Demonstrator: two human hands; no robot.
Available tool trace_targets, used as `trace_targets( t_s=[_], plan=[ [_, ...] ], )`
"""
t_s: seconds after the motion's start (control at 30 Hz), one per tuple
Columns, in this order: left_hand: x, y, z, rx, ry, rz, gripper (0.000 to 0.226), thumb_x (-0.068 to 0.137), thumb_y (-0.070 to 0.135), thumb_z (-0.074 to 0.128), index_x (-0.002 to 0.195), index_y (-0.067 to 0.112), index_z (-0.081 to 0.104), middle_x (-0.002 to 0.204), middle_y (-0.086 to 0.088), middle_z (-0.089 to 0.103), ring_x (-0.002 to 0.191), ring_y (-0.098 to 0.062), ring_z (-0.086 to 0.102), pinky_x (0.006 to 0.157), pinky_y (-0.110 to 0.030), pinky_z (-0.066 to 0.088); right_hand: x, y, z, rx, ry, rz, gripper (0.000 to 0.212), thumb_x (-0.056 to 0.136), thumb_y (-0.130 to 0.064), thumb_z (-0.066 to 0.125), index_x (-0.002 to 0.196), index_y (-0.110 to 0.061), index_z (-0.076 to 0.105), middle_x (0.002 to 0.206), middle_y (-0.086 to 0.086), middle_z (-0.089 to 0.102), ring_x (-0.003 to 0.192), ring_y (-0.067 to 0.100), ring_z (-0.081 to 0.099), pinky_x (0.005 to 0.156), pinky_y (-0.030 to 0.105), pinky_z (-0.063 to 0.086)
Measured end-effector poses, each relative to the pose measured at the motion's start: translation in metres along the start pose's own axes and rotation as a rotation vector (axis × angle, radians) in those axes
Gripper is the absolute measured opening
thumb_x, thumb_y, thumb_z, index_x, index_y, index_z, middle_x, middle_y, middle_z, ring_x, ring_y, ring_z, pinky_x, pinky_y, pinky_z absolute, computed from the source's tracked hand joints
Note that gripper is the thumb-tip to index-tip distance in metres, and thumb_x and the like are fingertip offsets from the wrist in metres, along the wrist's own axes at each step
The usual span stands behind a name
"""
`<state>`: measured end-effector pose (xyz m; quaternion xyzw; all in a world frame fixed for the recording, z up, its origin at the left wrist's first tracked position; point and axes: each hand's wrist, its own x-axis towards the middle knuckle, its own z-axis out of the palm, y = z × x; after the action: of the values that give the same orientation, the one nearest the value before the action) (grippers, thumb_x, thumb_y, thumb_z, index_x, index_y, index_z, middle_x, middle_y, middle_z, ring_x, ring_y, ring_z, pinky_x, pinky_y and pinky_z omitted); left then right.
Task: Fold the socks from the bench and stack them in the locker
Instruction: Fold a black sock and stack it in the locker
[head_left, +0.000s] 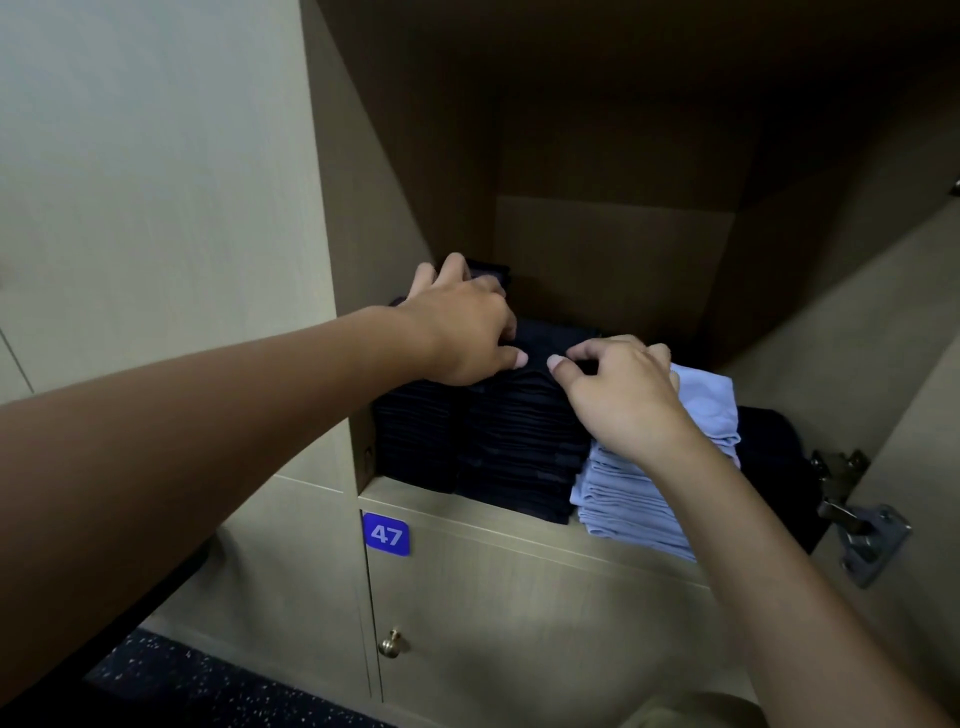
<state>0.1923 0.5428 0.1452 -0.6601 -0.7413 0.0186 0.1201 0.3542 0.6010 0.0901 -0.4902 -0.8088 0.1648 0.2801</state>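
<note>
Left hand (467, 332), right hand (618, 395) atop dark socks (519, 441).

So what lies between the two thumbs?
Only dark sock fabric atop the dark sock stack, between left hand and right hand, in the head view.

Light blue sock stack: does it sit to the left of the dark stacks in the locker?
No, the light blue sock stack sits to the right of the dark sock stacks, under the right hand.
</note>
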Motion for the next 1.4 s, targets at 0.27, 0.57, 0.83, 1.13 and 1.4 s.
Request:
trace_targets(
  t_s=[0.27, 0.57, 0.83, 1.13, 1.4],
  plan=[
    [-0.005, -0.015, 0.008, 0.028, 0.029, 0.011, 0.050, 0.103, 0.062, 0.033, 0.143, 0.040, 0.054, 0.164, 0.003, 0.030, 0.143, -0.029, 0.019, 0.110, -0.048, 0.021, 0.003, -0.001, 0.000, 0.334, 0.077, 0.009, 0.033, 0.098, -0.034, 0.065, 0.125, -0.017, 0.071, 0.117, -0.003, 0.070, 0.116, 0.018, 0.063, 0.101, 0.031, 0.049],
    [-0.005, -0.018, 0.015, 0.082, -0.111, -0.042, 0.067, 0.099, 0.072, 0.017, 0.158, 0.043, 0.029, 0.172, 0.001, 0.007, 0.155, -0.034, -0.009, 0.121, -0.056, 0.006, 0.001, -0.001, 0.004, 0.392, 0.131, 0.067, 0.033, 0.093, -0.033, 0.074, 0.121, -0.016, 0.073, 0.090, -0.006, 0.063, 0.085, 0.009, 0.060, 0.075, 0.021, 0.044],
    [-0.004, -0.019, 0.012, 0.026, -0.070, -0.043, 0.073, 0.096, 0.077, 0.016, 0.157, 0.042, 0.034, 0.171, 0.000, 0.011, 0.155, -0.033, -0.008, 0.120, -0.054, 0.006, 0.001, -0.003, 0.007, 0.459, 0.220, 0.098, 0.043, 0.091, -0.027, 0.077, 0.130, -0.011, 0.068, 0.105, 0.000, 0.063, 0.103, 0.011, 0.059, 0.086, 0.019, 0.042],
    [-0.014, -0.019, 0.022, 0.022, -0.017, -0.017, 0.064, 0.101, 0.069, 0.021, 0.151, 0.037, 0.045, 0.168, -0.001, 0.022, 0.154, -0.032, 0.000, 0.119, -0.054, 0.011, -0.003, -0.009, 0.010, -0.059, 0.156, 0.035, 0.050, 0.100, -0.056, 0.049, 0.138, -0.027, 0.061, 0.155, 0.005, 0.042, 0.144, 0.029, 0.028, 0.115, 0.044, 0.023],
    [-0.060, -0.032, 0.017, -0.130, 0.279, 0.003, 0.043, 0.096, 0.059, 0.040, 0.114, 0.032, 0.069, 0.138, 0.008, 0.058, 0.144, -0.023, 0.024, 0.107, -0.044, 0.025, -0.001, -0.016, 0.008, -0.198, 0.108, -0.143, 0.056, 0.102, -0.058, 0.039, 0.140, -0.021, 0.059, 0.153, 0.005, 0.047, 0.143, 0.027, 0.035, 0.117, 0.043, 0.021]
  ],
)
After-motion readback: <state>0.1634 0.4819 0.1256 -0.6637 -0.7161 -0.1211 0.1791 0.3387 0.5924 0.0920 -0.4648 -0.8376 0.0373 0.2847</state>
